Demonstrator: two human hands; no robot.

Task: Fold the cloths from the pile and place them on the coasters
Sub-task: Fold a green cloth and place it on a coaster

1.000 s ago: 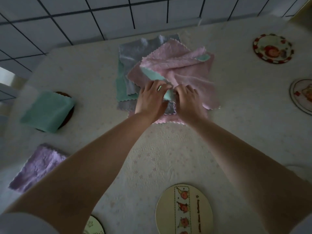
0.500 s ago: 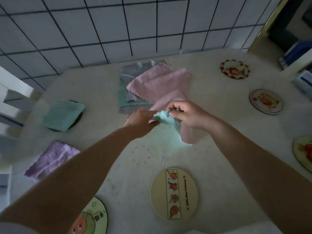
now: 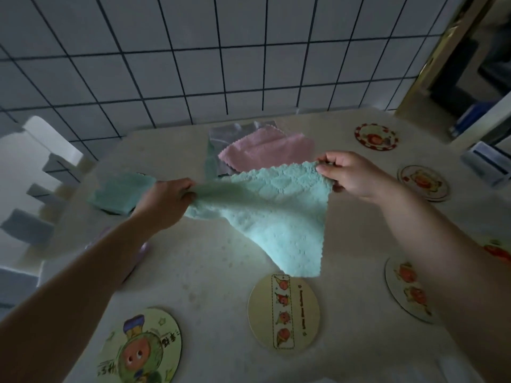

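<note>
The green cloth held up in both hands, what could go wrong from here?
1. The green cloth hangs from pinches at two corners, left hand and right hand; a slip could drop it crumpled.
2. Its low corner dangles near the fruit-strip coaster and may drag unfolded across it.
3. The pile sits just behind and could get disturbed.

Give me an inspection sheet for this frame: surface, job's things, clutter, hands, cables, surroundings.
Surface: pale patterned table, dimly lit.
Job's things: mint cloth held spread in the air; pile with a pink cloth on top at the far edge; folded green cloth lying at left; bare coasters include the fruit-strip coaster, cartoon coaster and red-rimmed coaster.
Clutter: nothing seen.
Hands: left hand and right hand each have a grip on a top corner of the mint cloth.
Cables: nothing seen.
Surroundings: tiled wall behind; white chair at left.
</note>
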